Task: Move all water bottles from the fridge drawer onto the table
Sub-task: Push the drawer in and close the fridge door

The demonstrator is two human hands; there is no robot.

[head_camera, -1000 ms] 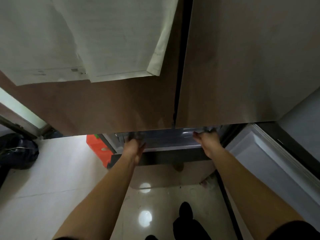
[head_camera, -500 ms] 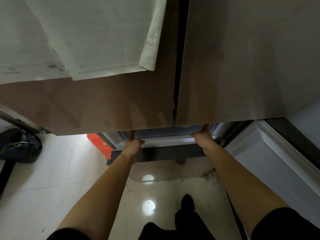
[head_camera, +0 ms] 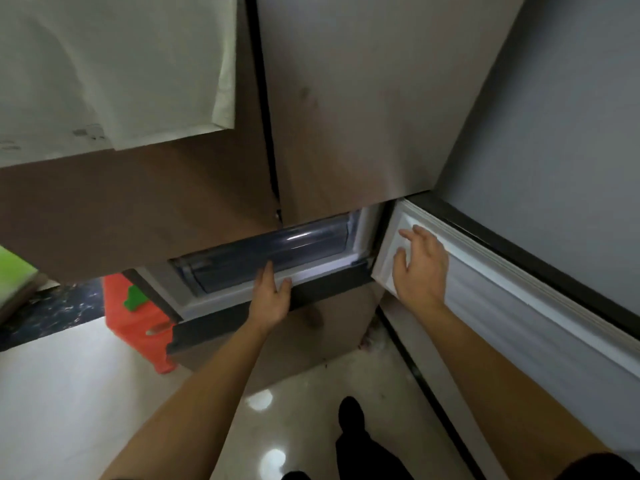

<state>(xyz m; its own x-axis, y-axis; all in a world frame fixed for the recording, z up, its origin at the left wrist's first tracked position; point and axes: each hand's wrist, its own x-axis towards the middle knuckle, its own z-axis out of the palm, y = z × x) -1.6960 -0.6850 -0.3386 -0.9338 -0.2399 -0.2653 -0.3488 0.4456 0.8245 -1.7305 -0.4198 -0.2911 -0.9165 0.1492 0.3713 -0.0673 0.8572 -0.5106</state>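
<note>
Lying just beyond the left hand [head_camera: 272, 299]: the fridge drawer [head_camera: 277, 247].

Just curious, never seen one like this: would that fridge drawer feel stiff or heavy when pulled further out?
The fridge drawer probably slides straight out; it sits partly open. Its clear plastic bin looks rigid and smooth, so maybe slippery. Weight is hard to judge: no contents show, and the left hand only rests flat on its front edge.

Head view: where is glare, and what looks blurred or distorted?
Head view: two bright reflections glare on the glossy floor; a pale streak shines on the clear drawer bin; the orange object at left is motion-smeared; the fridge door edges lean, wide-angle distortion.
</note>
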